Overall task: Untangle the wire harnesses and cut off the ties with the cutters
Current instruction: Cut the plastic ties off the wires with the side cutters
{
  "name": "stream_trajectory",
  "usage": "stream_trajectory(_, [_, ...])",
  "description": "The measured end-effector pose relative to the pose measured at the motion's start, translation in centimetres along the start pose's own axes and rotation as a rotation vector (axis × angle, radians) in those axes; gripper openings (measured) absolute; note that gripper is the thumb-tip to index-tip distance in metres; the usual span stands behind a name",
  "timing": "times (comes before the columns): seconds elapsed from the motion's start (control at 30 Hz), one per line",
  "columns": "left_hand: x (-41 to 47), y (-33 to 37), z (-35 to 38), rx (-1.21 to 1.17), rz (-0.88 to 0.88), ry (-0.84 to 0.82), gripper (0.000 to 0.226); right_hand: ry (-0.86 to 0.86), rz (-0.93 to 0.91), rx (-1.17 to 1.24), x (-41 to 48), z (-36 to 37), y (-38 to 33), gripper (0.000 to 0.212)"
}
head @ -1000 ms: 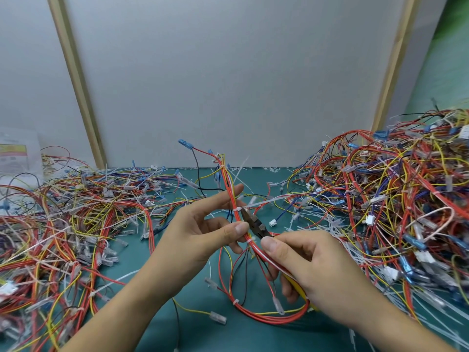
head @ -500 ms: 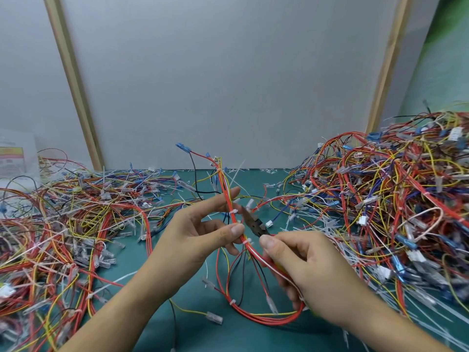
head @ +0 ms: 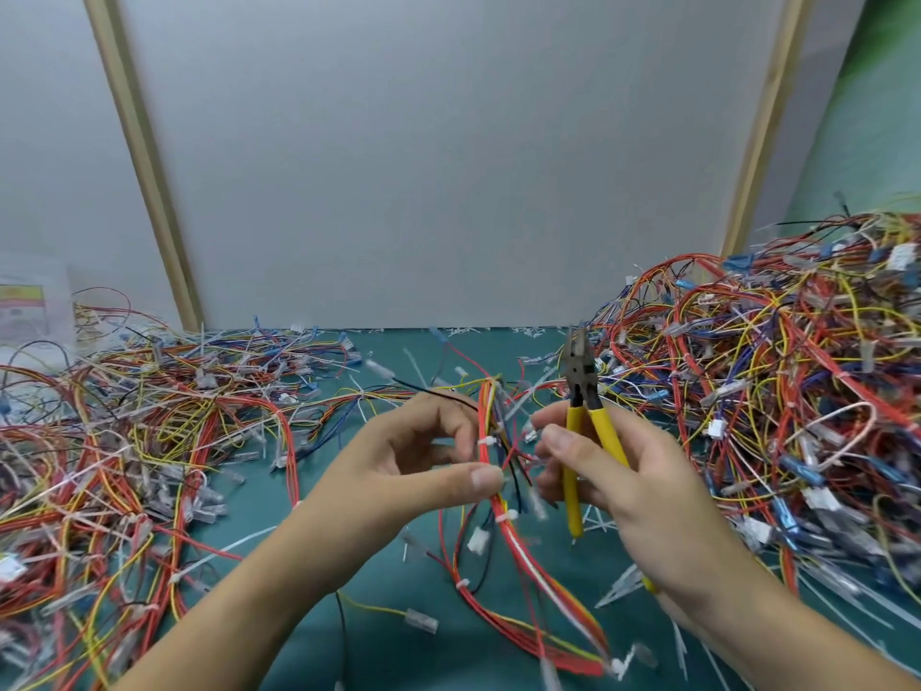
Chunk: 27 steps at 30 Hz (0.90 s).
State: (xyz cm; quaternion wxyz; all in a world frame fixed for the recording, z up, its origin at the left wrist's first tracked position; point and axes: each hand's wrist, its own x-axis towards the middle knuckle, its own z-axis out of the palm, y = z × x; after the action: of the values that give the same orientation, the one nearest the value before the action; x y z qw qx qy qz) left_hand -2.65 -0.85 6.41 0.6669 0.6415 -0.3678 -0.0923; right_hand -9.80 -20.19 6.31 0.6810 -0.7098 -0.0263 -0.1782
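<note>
My left hand [head: 413, 466] pinches a wire harness [head: 503, 536] of mostly red wires between thumb and fingers at mid-frame. White cable ties [head: 487, 441] wrap the bundle just by my fingertips and lower down. My right hand [head: 628, 486] grips yellow-handled cutters [head: 583, 406] upright, jaws pointing up and away from the harness, a little to its right. The harness trails down over the green table [head: 379, 630] toward the near edge.
A tall heap of tangled harnesses [head: 777, 391] fills the right side. A flatter spread of wires [head: 124, 441] covers the left. Cut tie pieces [head: 618, 586] lie by my right wrist. A grey wall panel [head: 448, 167] closes the back.
The cutters have left the harness: my right hand swung them up and to the right, jaws now pointing up. The top of the harness dropped lower, and my left hand still pinches it.
</note>
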Motion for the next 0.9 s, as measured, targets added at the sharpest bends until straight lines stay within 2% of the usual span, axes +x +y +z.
stream_trajectory(0.1, [0.22,0.03,0.12,-0.22,0.014,0.014,0.022,0.017,-0.004,0.007,-0.01,0.06,0.15,0.021])
stream_trajectory(0.17, [0.35,0.01,0.09,-0.309,-0.006,0.052,0.023,-0.007,-0.001,0.008,0.02,0.07,0.18,0.007])
stream_trajectory(0.23, [0.38,-0.11,0.18,-0.35,-0.053,0.087,0.025,-0.052,0.003,-0.003,-0.08,0.1,0.13,0.013])
stream_trajectory(0.43, [0.61,-0.69,0.62,-0.234,-0.226,0.222,0.031,-0.178,0.047,-0.041,-0.56,0.5,0.07,0.007])
stream_trajectory(0.53, [0.61,-0.71,0.29,-0.138,-0.252,0.222,0.031,-0.196,0.043,-0.043,-0.61,0.59,0.1,0.02])
stream_trajectory(0.67, [0.67,-0.73,0.02,-0.106,-0.24,0.27,0.036,-0.062,-0.009,0.036,-0.43,0.48,-0.03,0.007])
stream_trajectory(0.73, [0.7,-0.79,-0.15,-0.121,-0.22,0.274,0.04,0.014,-0.034,0.045,-0.23,0.18,-0.05,0.008])
stream_trajectory(0.8, [0.65,-0.67,-0.17,-0.139,-0.195,0.246,0.042,0.043,-0.053,0.038,-0.15,0.07,-0.12,0.012])
stream_trajectory(0.9, [0.5,-0.2,0.19,-0.173,-0.179,0.179,0.033,0.033,-0.077,0.034,-0.18,0.02,0.1,0.007])
